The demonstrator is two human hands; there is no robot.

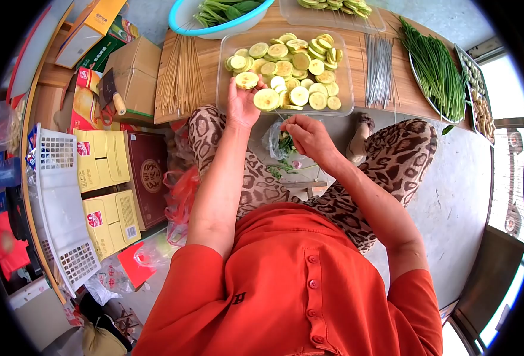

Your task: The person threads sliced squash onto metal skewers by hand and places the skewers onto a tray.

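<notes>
My left hand (pixel 243 108) is turned palm up at the near left corner of a clear plastic tray (pixel 221 59). Its fingers hold a round zucchini slice (pixel 247 80). Beside the palm is a larger pale zucchini slice (pixel 266 99); whether the hand grips it too is unclear. My right hand (pixel 310 137) is closed in a pinch just below the tray's near edge. From its fingertips a thin skewer (pixel 282 117) points up and left towards the larger slice; its tip is not visible. Many zucchini slices (pixel 301 61) are heaped in the tray.
Wooden skewers (pixel 180 74) lie left of the tray, metal skewers (pixel 379 71) right. Behind is a blue-rimmed basin (pixel 226 28) of greens. Chives (pixel 432 68) fill a plate at right. Cardboard boxes (pixel 132 74) and a cleaver (pixel 109 89) are at left. A plastic bag (pixel 271 141) hangs below the table edge.
</notes>
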